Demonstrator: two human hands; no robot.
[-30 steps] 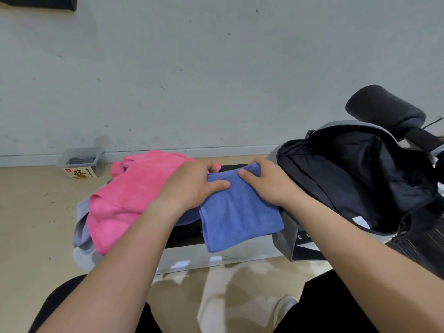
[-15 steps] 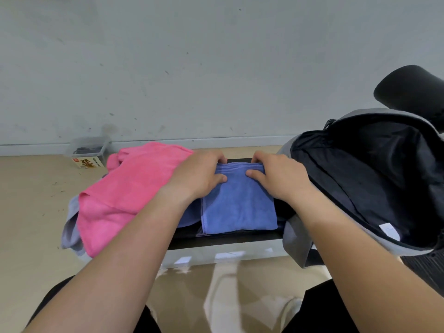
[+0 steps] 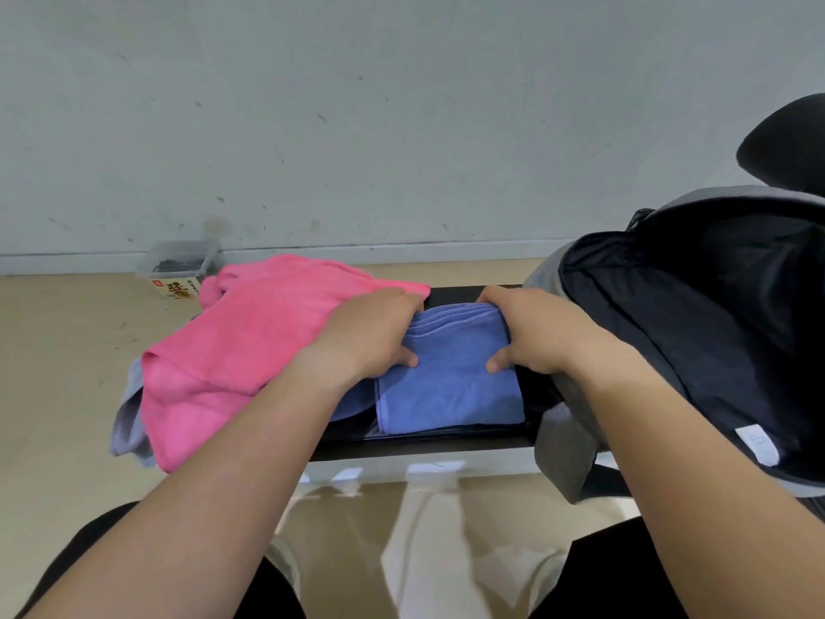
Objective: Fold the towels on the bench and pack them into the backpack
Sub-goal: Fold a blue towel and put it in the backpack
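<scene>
Now, left grip: left hand (image 3: 370, 332) curls its fingers over the far edge of the folded blue terry towel (image 3: 451, 390), thumb on top, pinching it.
Right grip: right hand (image 3: 531, 332) pinches the towel's 3 o'clock side likewise.
Towel's place: flat on the black bench (image 3: 446, 442), just beside the open grey backpack (image 3: 567, 449) at 3 o'clock.
Writing: white tag (image 3: 756, 444) in the black lining, unreadable; red-and-cream label (image 3: 176, 289) on a clear plastic box (image 3: 183, 261) at 10 o'clock, its dark characters illegible.
Room: beige floor (image 3: 53, 373), scuffed pale wall (image 3: 402, 127).
Textures: crumpled pink towel (image 3: 250, 346) at 9 o'clock, over a grey cloth (image 3: 127, 417); black padded roll (image 3: 790, 145) at 2 o'clock.
</scene>
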